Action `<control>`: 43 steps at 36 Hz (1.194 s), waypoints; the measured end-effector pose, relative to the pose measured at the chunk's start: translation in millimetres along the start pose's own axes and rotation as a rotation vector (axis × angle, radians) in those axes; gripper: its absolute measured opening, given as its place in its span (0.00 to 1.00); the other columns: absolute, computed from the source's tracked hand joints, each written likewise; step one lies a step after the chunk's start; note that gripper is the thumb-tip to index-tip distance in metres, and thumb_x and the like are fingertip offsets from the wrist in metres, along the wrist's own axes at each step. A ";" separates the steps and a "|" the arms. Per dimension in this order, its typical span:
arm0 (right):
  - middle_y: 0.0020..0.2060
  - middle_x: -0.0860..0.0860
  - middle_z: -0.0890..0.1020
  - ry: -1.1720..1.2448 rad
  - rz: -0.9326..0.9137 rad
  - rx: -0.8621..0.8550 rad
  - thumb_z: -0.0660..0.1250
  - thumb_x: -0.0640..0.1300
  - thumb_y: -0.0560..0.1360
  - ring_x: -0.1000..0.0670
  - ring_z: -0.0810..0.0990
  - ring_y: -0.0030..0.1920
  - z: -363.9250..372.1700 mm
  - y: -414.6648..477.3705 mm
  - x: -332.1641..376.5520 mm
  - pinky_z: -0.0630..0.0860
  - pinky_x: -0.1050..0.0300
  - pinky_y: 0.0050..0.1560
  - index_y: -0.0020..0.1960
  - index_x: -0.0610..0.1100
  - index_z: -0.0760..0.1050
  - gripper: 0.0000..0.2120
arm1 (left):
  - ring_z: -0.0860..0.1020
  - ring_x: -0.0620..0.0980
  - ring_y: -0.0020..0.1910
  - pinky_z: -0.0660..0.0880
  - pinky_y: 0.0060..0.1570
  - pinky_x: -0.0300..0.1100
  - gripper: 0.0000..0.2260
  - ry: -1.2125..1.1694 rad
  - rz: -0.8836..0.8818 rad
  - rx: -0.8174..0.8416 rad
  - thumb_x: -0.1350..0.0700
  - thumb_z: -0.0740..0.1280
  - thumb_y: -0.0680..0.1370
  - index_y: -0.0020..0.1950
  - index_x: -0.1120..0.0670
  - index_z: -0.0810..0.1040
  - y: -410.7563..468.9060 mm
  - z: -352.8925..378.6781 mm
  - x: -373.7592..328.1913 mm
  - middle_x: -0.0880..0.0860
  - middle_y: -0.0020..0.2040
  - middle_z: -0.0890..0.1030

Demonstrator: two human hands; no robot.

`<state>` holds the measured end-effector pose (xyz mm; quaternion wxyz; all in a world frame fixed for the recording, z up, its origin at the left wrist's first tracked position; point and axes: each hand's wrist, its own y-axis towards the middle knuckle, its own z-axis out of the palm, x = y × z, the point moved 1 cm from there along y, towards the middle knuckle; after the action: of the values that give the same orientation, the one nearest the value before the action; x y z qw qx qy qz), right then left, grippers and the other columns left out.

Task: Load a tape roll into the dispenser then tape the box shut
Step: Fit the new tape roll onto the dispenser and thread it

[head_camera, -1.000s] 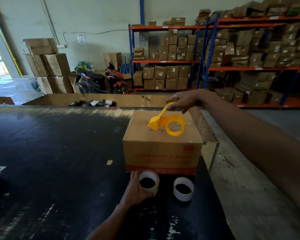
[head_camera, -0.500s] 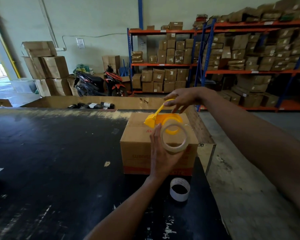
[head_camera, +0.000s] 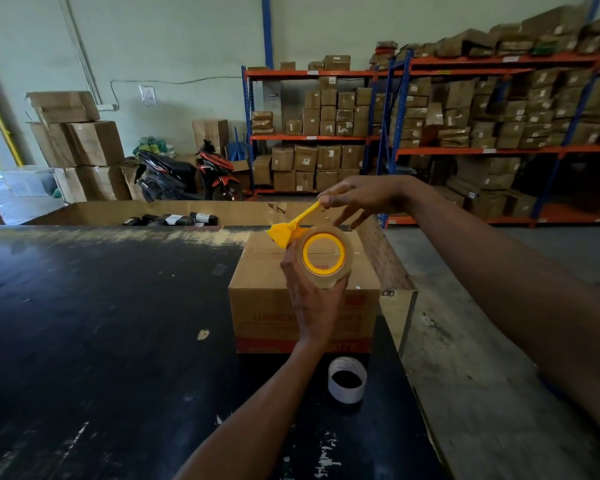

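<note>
A brown cardboard box (head_camera: 260,306) with red print stands on the black table (head_camera: 101,341) near its right edge, flaps down. Above the box my right hand (head_camera: 361,199) pinches the handle of a yellow tape dispenser (head_camera: 284,233). My left hand (head_camera: 309,303) grips a clear tape roll (head_camera: 340,271) from below and holds it over the dispenser's yellow ring, which shows through the roll's hole. A second, white roll (head_camera: 347,393) stands on the table in front of the box.
The table's right edge runs just past the box, with concrete floor (head_camera: 482,375) beyond. A long open carton (head_camera: 94,211) with dark bottles lies behind the table. Shelving racks (head_camera: 465,147) full of boxes, stacked cartons and a parked scooter (head_camera: 187,174) stand farther back.
My left hand lifted the clear roll off the table, brought it up in front of the box, and now holds it around the dispenser's ring. My right hand kept the dispenser above the box.
</note>
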<state>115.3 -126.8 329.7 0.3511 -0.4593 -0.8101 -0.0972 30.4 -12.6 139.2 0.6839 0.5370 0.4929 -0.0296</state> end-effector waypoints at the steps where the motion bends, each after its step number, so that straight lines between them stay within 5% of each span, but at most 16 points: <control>1: 0.73 0.47 0.70 0.011 -0.008 -0.002 0.63 0.57 0.82 0.44 0.81 0.62 0.8 -2.4 0.1 0.78 0.40 0.63 0.74 0.49 0.70 0.24 | 0.62 0.46 0.76 0.67 0.74 0.53 0.49 -0.002 -0.004 -0.016 0.53 0.82 0.67 0.79 0.57 0.56 0.7 -0.9 -1.2 0.54 0.75 0.64; 13: 0.67 0.49 0.77 0.046 0.032 0.051 0.68 0.53 0.80 0.45 0.78 0.65 22.8 -17.6 -17.4 0.75 0.40 0.65 0.77 0.54 0.65 0.28 | 0.60 0.48 0.75 0.65 0.73 0.45 0.50 -0.015 -0.084 -0.082 0.54 0.83 0.63 0.77 0.57 0.57 14.9 -8.1 -13.6 0.55 0.74 0.62; 18: 0.58 0.42 0.81 -0.070 0.083 -0.017 0.72 0.40 0.77 0.47 0.82 0.55 29.9 -19.4 -0.8 0.81 0.53 0.52 0.66 0.42 0.72 0.19 | 0.60 0.45 0.72 0.67 0.68 0.43 0.51 -0.002 -0.071 -0.031 0.51 0.83 0.63 0.77 0.56 0.56 2.3 -5.1 -17.6 0.55 0.74 0.60; 21: 0.55 0.43 0.82 -0.263 0.107 -0.042 0.74 0.43 0.75 0.49 0.84 0.48 39.3 -15.8 11.9 0.81 0.56 0.42 0.64 0.40 0.71 0.21 | 0.61 0.48 0.72 0.70 0.68 0.45 0.51 -0.018 -0.091 -0.034 0.52 0.83 0.63 0.77 0.54 0.56 -2.1 -1.4 -24.7 0.54 0.73 0.59; 25: 0.58 0.48 0.78 -0.425 0.065 -0.060 0.75 0.55 0.74 0.47 0.82 0.53 48.0 -8.5 18.2 0.83 0.48 0.53 0.70 0.47 0.65 0.31 | 0.62 0.53 0.74 0.71 0.69 0.49 0.52 -0.040 -0.094 -0.019 0.51 0.83 0.63 0.78 0.52 0.54 -0.5 -1.5 -28.3 0.54 0.74 0.59; 30: 0.59 0.46 0.80 -0.528 0.016 -0.144 0.71 0.52 0.77 0.47 0.82 0.52 47.0 -10.8 16.5 0.80 0.45 0.57 0.68 0.43 0.71 0.24 | 0.63 0.49 0.75 0.68 0.71 0.44 0.53 -0.172 -0.177 0.170 0.45 0.82 0.64 0.79 0.50 0.52 0.9 -6.9 -15.6 0.50 0.74 0.60; 33: 0.52 0.45 0.83 -0.459 0.026 -0.171 0.71 0.46 0.77 0.50 0.86 0.45 44.1 -12.8 9.4 0.83 0.51 0.48 0.66 0.39 0.72 0.21 | 0.65 0.47 0.75 0.68 0.73 0.49 0.48 -0.312 -0.247 0.348 0.52 0.79 0.68 0.80 0.44 0.52 3.0 -15.2 -1.8 0.48 0.77 0.63; 36: 0.48 0.50 0.82 -0.462 0.024 -0.212 0.72 0.45 0.76 0.53 0.84 0.42 42.9 -13.0 3.1 0.78 0.58 0.40 0.72 0.40 0.68 0.28 | 0.69 0.44 0.72 0.73 0.66 0.42 0.36 -0.362 -0.325 0.360 0.66 0.69 0.75 0.80 0.47 0.61 9.1 -25.2 3.3 0.47 0.76 0.68; 40: 0.64 0.44 0.78 -0.587 -0.004 -0.250 0.73 0.50 0.74 0.47 0.78 0.53 45.1 -9.3 -1.9 0.75 0.53 0.51 0.76 0.41 0.65 0.35 | 0.80 0.51 0.59 0.78 0.56 0.48 0.15 -0.535 -0.621 0.280 0.60 0.61 0.83 0.68 0.50 0.78 24.1 -27.9 10.9 0.51 0.65 0.81; 43: 0.68 0.43 0.75 -0.634 -0.041 -0.254 0.74 0.50 0.73 0.43 0.76 0.62 48.5 -8.0 -1.4 0.76 0.49 0.59 0.76 0.41 0.64 0.37 | 0.80 0.52 0.52 0.73 0.45 0.44 0.15 -0.675 -0.838 0.322 0.53 0.62 0.84 0.64 0.59 0.79 36.2 -26.3 10.1 0.57 0.58 0.84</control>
<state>86.0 -108.9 294.5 0.0198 -0.4902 -0.8696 -0.0566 39.2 27.7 159.2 0.6430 0.3538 0.4070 -0.5439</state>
